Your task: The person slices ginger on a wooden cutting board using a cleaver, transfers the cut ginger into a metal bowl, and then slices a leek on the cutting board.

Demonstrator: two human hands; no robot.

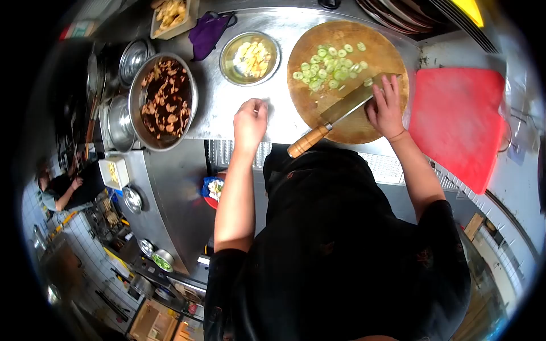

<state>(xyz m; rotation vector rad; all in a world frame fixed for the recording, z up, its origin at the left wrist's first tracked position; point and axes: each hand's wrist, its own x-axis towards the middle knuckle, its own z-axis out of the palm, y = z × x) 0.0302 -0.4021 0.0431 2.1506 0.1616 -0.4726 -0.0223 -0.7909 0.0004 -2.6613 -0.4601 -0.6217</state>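
My left hand [250, 125] is curled closed over the steel counter, below a metal bowl [275, 68] of pale yellow-white chopped pieces; whether its fingers hold anything is hidden. At the right side of the round wooden chopping board [318, 45], my right hand [388, 111] has its fingers stretched and apart, by the blade of a cleaver [352, 104]. The cleaver lies diagonally across the board, its wooden handle jutting over the near-left edge. Sliced green-and-white rounds [335, 65], apparently scallion, are scattered on the board, with a slice near my right fingertips.
A large pot [194, 102] of dark liquid and brown pieces stands left, near a purple cloth [210, 35] and a tub [170, 14]. A red cutting board [458, 125] leans at right. Another person [71, 190] is at far left.
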